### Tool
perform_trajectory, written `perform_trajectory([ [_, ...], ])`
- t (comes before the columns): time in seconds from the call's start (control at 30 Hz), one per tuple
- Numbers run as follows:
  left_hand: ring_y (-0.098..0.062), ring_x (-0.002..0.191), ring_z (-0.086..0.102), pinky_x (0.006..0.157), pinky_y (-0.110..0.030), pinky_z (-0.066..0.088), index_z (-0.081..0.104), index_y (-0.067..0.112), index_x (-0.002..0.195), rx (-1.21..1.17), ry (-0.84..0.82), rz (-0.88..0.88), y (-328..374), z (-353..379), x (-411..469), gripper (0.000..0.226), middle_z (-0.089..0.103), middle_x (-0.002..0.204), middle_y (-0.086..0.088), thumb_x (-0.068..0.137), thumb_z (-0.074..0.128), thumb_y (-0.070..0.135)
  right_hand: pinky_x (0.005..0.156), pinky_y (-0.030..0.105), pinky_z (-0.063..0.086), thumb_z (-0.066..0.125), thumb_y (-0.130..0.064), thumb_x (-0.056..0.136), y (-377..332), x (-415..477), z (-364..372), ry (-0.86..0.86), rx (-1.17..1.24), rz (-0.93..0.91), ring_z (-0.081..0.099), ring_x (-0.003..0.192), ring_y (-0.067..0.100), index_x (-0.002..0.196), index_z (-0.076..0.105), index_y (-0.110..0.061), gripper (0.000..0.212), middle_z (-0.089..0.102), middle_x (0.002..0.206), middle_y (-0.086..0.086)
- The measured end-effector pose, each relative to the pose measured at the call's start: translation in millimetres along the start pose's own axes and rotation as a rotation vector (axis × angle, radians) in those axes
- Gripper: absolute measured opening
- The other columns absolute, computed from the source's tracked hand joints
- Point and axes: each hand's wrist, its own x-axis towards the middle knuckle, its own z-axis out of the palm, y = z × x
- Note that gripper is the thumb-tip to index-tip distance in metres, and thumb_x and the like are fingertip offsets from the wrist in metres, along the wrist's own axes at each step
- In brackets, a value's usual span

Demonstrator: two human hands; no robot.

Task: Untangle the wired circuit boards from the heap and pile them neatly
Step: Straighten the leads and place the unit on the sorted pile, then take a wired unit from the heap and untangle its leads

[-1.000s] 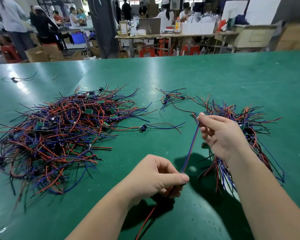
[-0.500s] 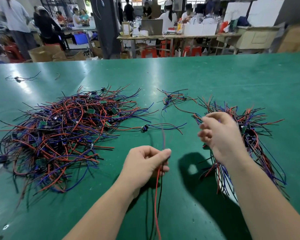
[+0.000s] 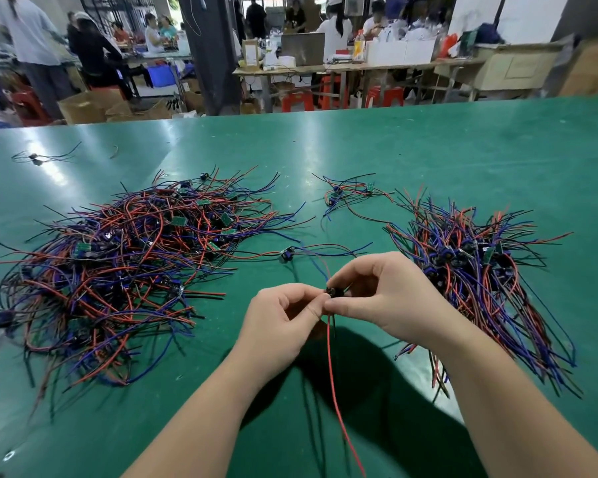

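Observation:
A big tangled heap (image 3: 118,267) of small green circuit boards with red, blue and black wires lies on the left of the green table (image 3: 428,150). A tidier pile (image 3: 473,270) of the same boards lies on the right. Between them, above the table, my left hand (image 3: 283,319) and my right hand (image 3: 387,294) meet and both pinch one small dark wired board (image 3: 334,292). Its red wire (image 3: 332,367) hangs down toward me, and thin wires rise from it behind the fingers.
A single loose wired board (image 3: 286,254) lies just beyond my hands. A small cluster (image 3: 346,194) of boards sits further back, and one stray board (image 3: 35,157) lies at the far left. Beyond the table's far edge are people, benches and red stools.
My right hand moved left from beside the right pile to meet my left hand. Both now pinch the board, where before only the left held its wires.

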Motion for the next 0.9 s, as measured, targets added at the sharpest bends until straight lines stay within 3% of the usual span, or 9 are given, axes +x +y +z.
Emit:
perform_trajectory([
  [0.07,-0.004,0.067,0.064,0.068,-0.024,0.053,0.072,0.022,0.076,0.054,0.029,0.033,0,-4,2,0.016,0.07,0.069,0.01,0.087,0.067,0.012,0.061,0.018,0.046,0.079,-0.014,0.071,0,2,-1,0.14,-0.072,-0.035,0.055,0.056,0.001,0.076,0.074,-0.023,0.012,0.067,0.063,-0.007],
  [0.17,-0.008,0.091,0.061,0.087,-0.021,0.044,0.073,0.016,0.083,0.427,0.168,0.2,-8,-20,10,0.009,0.069,0.092,0.004,0.087,0.067,0.018,0.07,0.016,0.044,0.071,-0.009,0.074,2,4,-18,0.507,-0.27,-0.046,0.057,0.065,0.002,0.085,0.077,-0.02,0.016,0.068,0.077,-0.006],
  [0.3,-0.022,0.131,0.039,0.107,-0.036,0.029,0.071,0.02,0.089,0.786,0.174,-0.023,-30,-45,19,0.024,0.05,0.138,-0.005,0.092,0.056,0.038,0.084,0.022,0.034,0.066,-0.008,0.079,13,3,-52,0.803,-0.495,0.033,0.059,0.092,0.027,0.097,0.074,-0.008,0.02,0.066,0.097,0.015],
  [0.43,-0.019,0.146,0.013,0.115,-0.046,0.01,0.053,0.03,0.09,0.853,0.086,-0.239,-43,-46,28,0.027,0.025,0.157,0.0,0.091,0.044,0.055,0.096,0.029,0.033,0.062,-0.013,0.082,20,3,-62,0.778,-0.528,0.147,0.05,0.108,0.032,0.108,0.071,-0.012,0.027,0.056,0.113,0.016],
  [0.5,-0.018,0.146,0.012,0.116,-0.049,0.006,0.045,0.03,0.091,0.916,0.052,-0.267,-48,-43,30,0.031,0.025,0.156,0.002,0.091,0.04,0.06,0.094,0.026,0.033,0.062,-0.014,0.083,19,4,-57,0.74,-0.51,0.132,0.05,0.106,0.028,0.108,0.071,-0.013,0.027,0.055,0.112,0.013],
  [0.63,-0.02,0.135,0.031,0.112,-0.048,0.016,0.042,0.029,0.096,0.986,0.088,-0.237,-52,-40,29,0.033,0.035,0.15,0.002,0.088,0.044,0.06,0.082,0.015,0.028,0.065,-0.012,0.082,15,7,-40,0.682,-0.475,0.04,0.045,0.089,0.015,0.103,0.072,-0.014,0.021,0.05,0.1,0.002],
  [0.73,-0.026,0.124,0.033,0.098,-0.044,0.025,0.043,0.032,0.105,1.017,0.101,-0.256,-48,-40,32,0.036,0.013,0.159,0.004,0.083,0.046,0.06,0.08,0.015,0.028,0.065,-0.011,0.082,14,8,-30,0.629,-0.454,0.001,0.045,0.086,0.014,0.1,0.072,-0.013,0.02,0.05,0.098,0.0],
  [0.8,-0.025,0.113,0.031,0.089,-0.042,0.022,0.041,0.033,0.104,1.036,0.076,-0.292,-46,-38,34,0.032,0.021,0.157,0.005,0.082,0.043,0.057,0.08,0.016,0.028,0.066,-0.01,0.082,15,9,-25,0.601,-0.443,-0.011,0.044,0.084,0.013,0.099,0.072,-0.013,0.019,0.05,0.096,0.0],
  [0.9,-0.019,0.094,0.024,0.078,-0.037,0.014,0.038,0.029,0.097,1.046,0.102,-0.273,-45,-36,33,0.028,0.05,0.127,0.006,0.082,0.04,0.053,0.078,0.016,0.028,0.066,-0.009,0.082,16,10,-20,0.572,-0.437,-0.017,0.043,0.082,0.012,0.097,0.072,-0.013,0.017,0.05,0.094,-0.001],
])
